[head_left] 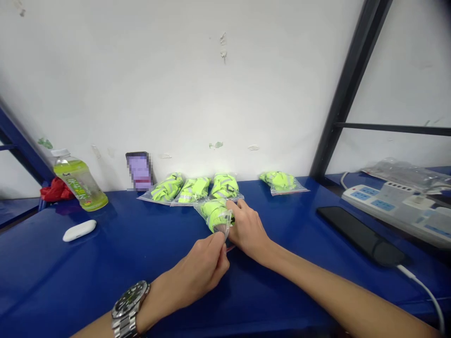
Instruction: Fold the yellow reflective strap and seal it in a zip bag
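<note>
In front of me a clear zip bag (228, 221) holds a folded neon-yellow reflective vest (213, 212). With thumb and fingers, my left hand (206, 263) pinches the bag's open edge; a watch (130, 300) is on that wrist. My right hand (248, 230) curls around the right side of the same bag, fingertips against the vest. Part of its grip is hidden behind the plastic and the left fingers. Just behind lie three more bagged vests side by side: a left one (169, 188), a middle one (194, 189) and a right one (224, 186).
Another bagged vest (280, 181) lies by the wall. On the blue table (141, 253) are a white earbud case (79, 230), a drink bottle (80, 183), a leaning phone (140, 171), a black phone (362, 234) on a cable and a power strip (391, 202). Red cloth (58, 189) sits left.
</note>
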### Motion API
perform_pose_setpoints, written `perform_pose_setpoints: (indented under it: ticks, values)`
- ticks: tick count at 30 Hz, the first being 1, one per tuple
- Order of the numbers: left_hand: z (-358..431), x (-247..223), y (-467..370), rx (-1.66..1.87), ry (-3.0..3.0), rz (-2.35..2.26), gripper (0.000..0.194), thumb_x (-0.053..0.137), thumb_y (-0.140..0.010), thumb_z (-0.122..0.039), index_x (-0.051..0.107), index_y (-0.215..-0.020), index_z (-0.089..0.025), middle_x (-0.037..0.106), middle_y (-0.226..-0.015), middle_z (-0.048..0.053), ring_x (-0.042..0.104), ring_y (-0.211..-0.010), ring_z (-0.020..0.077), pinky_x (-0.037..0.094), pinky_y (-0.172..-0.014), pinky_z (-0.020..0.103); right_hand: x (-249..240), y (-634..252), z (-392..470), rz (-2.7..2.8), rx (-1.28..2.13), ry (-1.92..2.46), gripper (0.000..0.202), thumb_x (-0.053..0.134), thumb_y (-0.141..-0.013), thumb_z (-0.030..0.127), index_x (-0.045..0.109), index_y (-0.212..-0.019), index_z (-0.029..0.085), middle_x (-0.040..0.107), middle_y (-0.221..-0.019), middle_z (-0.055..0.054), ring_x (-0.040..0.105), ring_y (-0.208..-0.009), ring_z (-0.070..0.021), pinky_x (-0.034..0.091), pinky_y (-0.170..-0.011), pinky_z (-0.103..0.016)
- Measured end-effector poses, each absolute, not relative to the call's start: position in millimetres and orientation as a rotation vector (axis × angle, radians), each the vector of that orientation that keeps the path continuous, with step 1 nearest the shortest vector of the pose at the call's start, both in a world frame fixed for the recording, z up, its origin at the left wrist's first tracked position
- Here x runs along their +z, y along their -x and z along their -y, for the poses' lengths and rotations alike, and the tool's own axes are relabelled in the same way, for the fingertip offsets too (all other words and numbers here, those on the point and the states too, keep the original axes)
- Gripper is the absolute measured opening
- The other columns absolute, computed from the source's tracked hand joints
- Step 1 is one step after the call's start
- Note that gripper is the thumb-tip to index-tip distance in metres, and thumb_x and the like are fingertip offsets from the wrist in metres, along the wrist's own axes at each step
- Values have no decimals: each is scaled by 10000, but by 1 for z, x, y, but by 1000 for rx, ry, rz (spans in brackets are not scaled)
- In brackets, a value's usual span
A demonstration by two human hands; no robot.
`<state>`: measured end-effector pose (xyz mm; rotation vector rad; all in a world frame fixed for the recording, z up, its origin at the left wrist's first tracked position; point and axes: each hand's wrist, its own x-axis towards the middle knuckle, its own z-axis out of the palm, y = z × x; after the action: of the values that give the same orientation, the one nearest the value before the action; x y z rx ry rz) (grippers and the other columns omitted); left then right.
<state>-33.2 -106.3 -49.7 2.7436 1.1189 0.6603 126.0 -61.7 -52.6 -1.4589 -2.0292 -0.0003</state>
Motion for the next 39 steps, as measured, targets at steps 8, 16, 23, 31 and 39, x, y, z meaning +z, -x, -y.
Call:
perform_pose_setpoints:
  ticks: [8, 16, 23, 31, 39]
  values:
    - [117, -41, 50, 226, -2794, -1979, 114, 458, -794, -238, 431, -690, -201, 555, -644, 24, 567, -533, 198, 164, -486, 273, -51, -145, 65, 2172, 473, 1134, 466, 706, -719, 530, 491, -960, 193, 526, -965, -49, 527, -822, -197, 410, -674, -287]
    - [105, -41, 54, 251, -2950, -1697, 129, 376, -934, -163, 490, -878, -183, 561, -820, 41, 546, -581, 151, 224, -497, 264, -49, -142, 64, 2338, 552, 1007, 888, 636, -817, 468, 144, -1497, 179, 435, -1358, -186, 420, -1247, -305, 384, -951, -393]
    - [88, -50, 67, 659, -2919, -1296, 320, 336, -926, -131, 433, -624, -170, 492, -641, 4, 451, -549, 107, 287, -529, 233, -58, -124, 64, 2372, 213, 1339, 544, 464, -784, 50, 432, -1311, 182, 617, -1002, -106, 573, -918, -234, 391, -782, -308]
    - [77, -59, 58, 673, -2906, -1532, 231, 446, -728, -24, 493, -542, -153, 519, -527, 19, 438, -467, 103, 237, -494, 238, -49, -125, 68, 2354, 238, 1287, 444, 529, -847, 252, 453, -1282, 208, 615, -1033, -110, 573, -934, -249, 376, -763, -305]
    - [82, -59, 65, 580, -3044, -1469, 236, 412, -815, -40, 530, -649, -159, 581, -649, 46, 529, -575, 149, 354, -543, 252, -48, -117, 68, 2194, 285, 1495, 293, 533, -809, 271, 516, -1101, 287, 652, -986, -51, 620, -879, -271, 316, -617, -282]
